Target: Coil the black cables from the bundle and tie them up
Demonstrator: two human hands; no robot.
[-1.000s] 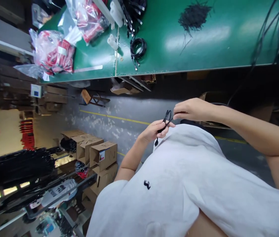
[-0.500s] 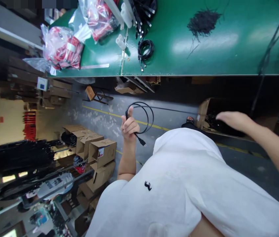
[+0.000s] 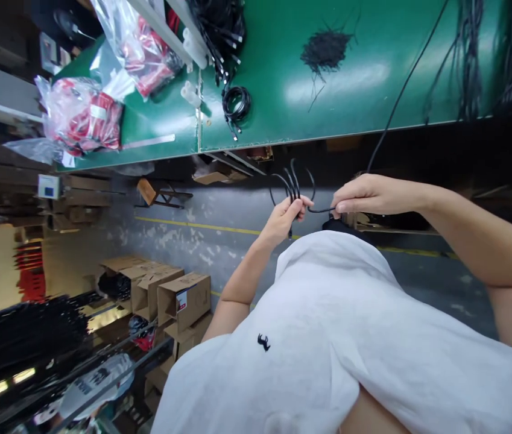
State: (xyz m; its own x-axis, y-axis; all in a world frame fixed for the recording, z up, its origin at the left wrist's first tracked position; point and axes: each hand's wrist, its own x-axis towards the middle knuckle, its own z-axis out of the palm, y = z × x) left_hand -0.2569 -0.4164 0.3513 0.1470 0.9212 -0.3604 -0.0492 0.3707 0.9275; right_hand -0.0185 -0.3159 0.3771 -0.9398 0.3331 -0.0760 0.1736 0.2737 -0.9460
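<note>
My left hand (image 3: 284, 220) is closed around several loops of a thin black cable (image 3: 321, 210), held in front of my waist below the bench edge. The loops stand up above the fingers; whichever connector lies in the palm is mostly hidden. To its right, my right hand (image 3: 366, 194) pinches the same cable between thumb and fingers, a short stretch spanning the two hands. A black strand rises from behind the right hand over the bench edge; whether it is the same cable is hidden. A finished-looking cable coil (image 3: 245, 111) lies on the green bench (image 3: 278, 114).
On the bench are a black tangle of thin strands (image 3: 327, 51), hanging black cables (image 3: 470, 60), a connector bundle (image 3: 222, 30) and bagged red goods (image 3: 86, 114). Cardboard boxes (image 3: 187, 301) stand on the floor at left, with a wooden stool (image 3: 147, 191) farther off.
My right hand has come left from its outstretched position and taken hold of the cable. My left hand has moved right, and its cable now forms more loops. The view has shifted slightly.
</note>
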